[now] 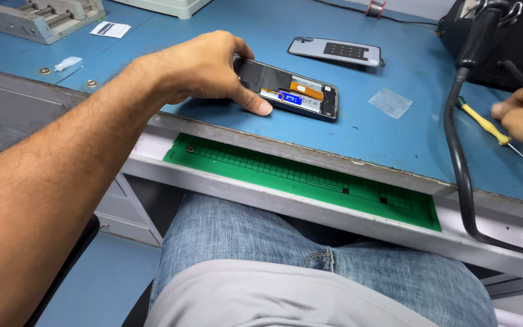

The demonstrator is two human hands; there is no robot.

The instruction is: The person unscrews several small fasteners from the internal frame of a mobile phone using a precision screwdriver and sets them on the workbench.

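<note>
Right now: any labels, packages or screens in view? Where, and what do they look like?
Paper slip: far left of the blue bench, small white rectangle with dark print.
Sticker: inside the opened phone under the left hand, blue with a white patch.
Clear film piece: right of the phone, translucent square.
No lit screens.

The phone (295, 94) lay flat near the centre of the frame, slightly above the middle, its back removed so the inner parts showed: an orange strip, a blue label, dark boards. Its left end was covered. The yellow-handled screwdriver (486, 125) lay at the right edge of the frame, its thin metal tip pointing toward the lower right.
</note>
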